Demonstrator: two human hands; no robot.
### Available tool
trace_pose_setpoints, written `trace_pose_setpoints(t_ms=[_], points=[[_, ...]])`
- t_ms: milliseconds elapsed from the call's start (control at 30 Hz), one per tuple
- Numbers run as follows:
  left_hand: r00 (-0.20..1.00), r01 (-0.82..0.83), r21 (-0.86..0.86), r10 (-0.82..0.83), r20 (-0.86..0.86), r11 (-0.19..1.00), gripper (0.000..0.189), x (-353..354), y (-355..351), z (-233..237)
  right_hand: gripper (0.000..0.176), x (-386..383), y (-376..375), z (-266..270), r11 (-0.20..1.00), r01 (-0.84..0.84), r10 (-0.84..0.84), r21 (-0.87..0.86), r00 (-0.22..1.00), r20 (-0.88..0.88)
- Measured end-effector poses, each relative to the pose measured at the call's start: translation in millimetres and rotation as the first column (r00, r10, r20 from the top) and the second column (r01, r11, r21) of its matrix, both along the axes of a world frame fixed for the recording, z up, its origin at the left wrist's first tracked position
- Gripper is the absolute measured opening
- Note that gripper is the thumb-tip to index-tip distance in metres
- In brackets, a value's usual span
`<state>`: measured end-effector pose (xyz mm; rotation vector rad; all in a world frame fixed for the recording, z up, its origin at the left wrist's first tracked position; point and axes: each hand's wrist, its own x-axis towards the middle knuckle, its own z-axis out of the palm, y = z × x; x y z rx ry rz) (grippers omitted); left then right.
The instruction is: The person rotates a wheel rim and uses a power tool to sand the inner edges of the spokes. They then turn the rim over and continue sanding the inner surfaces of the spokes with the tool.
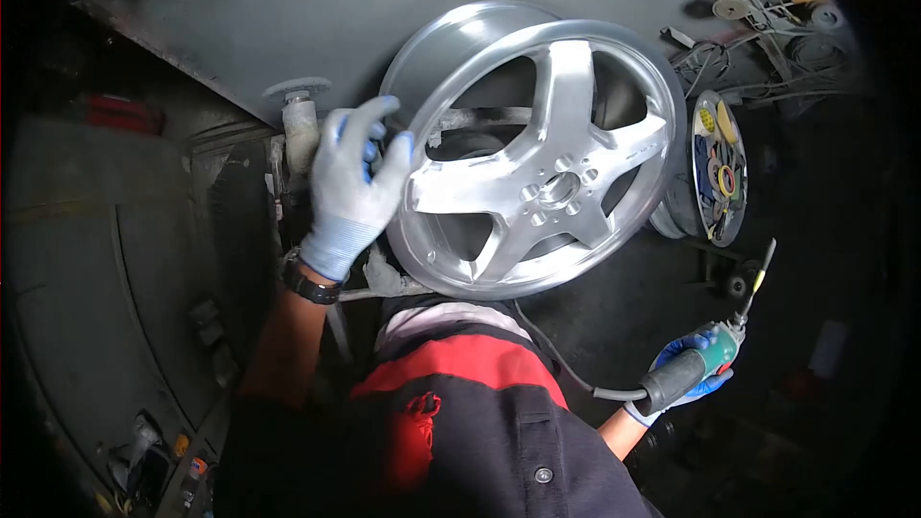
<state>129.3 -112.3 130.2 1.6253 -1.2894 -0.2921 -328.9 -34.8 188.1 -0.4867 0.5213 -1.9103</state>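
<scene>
Steadiness first — left hand (353, 187), fingers spread, should brace the silver five-spoke alloy wheel (537, 158) while right hand (683, 350) grips the green-and-black power tool (693, 370) — well clear.

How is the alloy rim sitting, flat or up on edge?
On edge: the rim shows its spoked face to the camera, left hand at its lip, right hand gripping a grinder.

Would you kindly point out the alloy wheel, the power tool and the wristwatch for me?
alloy wheel (559, 189): head view, on the centre hub.
power tool (673, 382): head view, on its grey grip.
wristwatch (309, 285): head view, on the black band.
</scene>
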Motion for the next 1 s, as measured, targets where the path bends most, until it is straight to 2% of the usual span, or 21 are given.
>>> trace_pose_setpoints(t_ms=[33, 67, 100, 200, 267, 333, 400, 433, 500, 600, 667, 733, 800, 833, 933, 967, 1000], points=[[0.999, 0.028, 0.031, -0.027, -0.044, 0.999, 0.032, -1, 0, -6, 0.063, 2, -2, 0, 0.993, 0.118, -0.118, -0.018, 0.992, -0.039], [0.994, 0.061, 0.063, -0.055, -0.092, 0.996, 0.031, -1, 0, -11, 0.063, -2, -1, 1, 0.993, 0.12, -0.12, -0.013, 0.991, -0.052], [0.993, 0.087, -0.005, -0.087, -0.078, 0.996, 0.029, -1, -2, -16, 0.063, -3, -1, 3, 0.993, 0.111, -0.113, -0.045, 0.993, -0.041], [0.987, 0.113, -0.031, -0.116, -0.111, 0.993, 0.027, 1, -4, -20, 0.063, -2, 4, 10, 0.988, 0.121, -0.125, -0.099, 0.992, -0.037], [0.983, 0.145, -0.056, -0.15, -0.107, 0.988, 0.028, 6, -4, -28, 0.062, -3, 6, 13, 0.99, 0.056, -0.053, -0.133, 0.998, 0.027], [0.977, 0.176, -0.077, -0.184, -0.104, 0.981, 0.028, 11, -3, -35, 0.063, 6, 4, 20, 0.991, 0.072, -0.072, -0.114, 0.997, 0.009], [0.973, 0.21, -0.101, -0.218, -0.074, 0.972, 0.029, 15, -1, -40, 0.066, 16, -1, 27, 0.975, 0.207, -0.209, -0.075, 0.978, -0.015], [0.973, 0.216, -0.101, -0.223, -0.054, 0.971, 0.029, 17, 0, -41, 0.066, 19, -2, 28, 0.974, 0.213, -0.215, -0.071, 0.976, -0.021], [0.972, 0.226, -0.107, -0.231, -0.044, 0.968, 0.029, 19, 2, -44, 0.064, 25, -4, 26, 0.985, 0.162, -0.162, -0.051, 0.987, 0.017], [0.967, 0.244, -0.106, -0.25, -0.047, 0.964, 0.027, 21, 7, -47, 0.063, 37, -9, 24, 0.983, 0.185, -0.184, -0.018, 0.982, 0.052], [0.978, 0.203, -0.098, -0.207, -0.035, 0.974, 0.028, 19, 9, -51, 0.063, 38, -11, 23, 0.983, 0.182, -0.182, -0.008, 0.983, 0.014], [0.975, 0.195, -0.046, -0.198, -0.096, 0.98, 0.031, 15, 15, -53, 0.064, 46, -17, 21, 0.985, 0.17, -0.17, -0.001, 0.985, -0.016], [0.983, 0.16, -0.02, -0.162, -0.085, 0.987, 0.034, 10, 22, -57, 0.063, 59, -23, 23, 0.99, 0.133, -0.133, 0.052, 0.991, -0.008], [0.977, 0.21, -0.089, -0.211, -0.003, 0.974, 0.042, 13, 22, -58, 0.063, 63, -26, 22, 0.988, 0.144, -0.144, 0.061, 0.99, -0.007], [0.967, 0.234, 0.024, -0.23, -0.113, 0.972, 0.045, 12, 29, -59, 0.069, 75, -38, 18, 0.986, 0.15, -0.15, 0.066, 0.989, -0.002], [0.964, 0.244, 0.033, -0.239, -0.115, 0.969, 0.045, 12, 29, -61, 0.073, 81, -42, 18, 0.989, 0.135, -0.137, 0.06, 0.99, 0.032], [0.968, 0.249, 0.02, -0.248, -0.021, 0.968, 0.046, 13, 29, -63, 0.077, 85, -46, 17, 0.991, 0.12, -0.124, 0.053, 0.99, 0.067]])
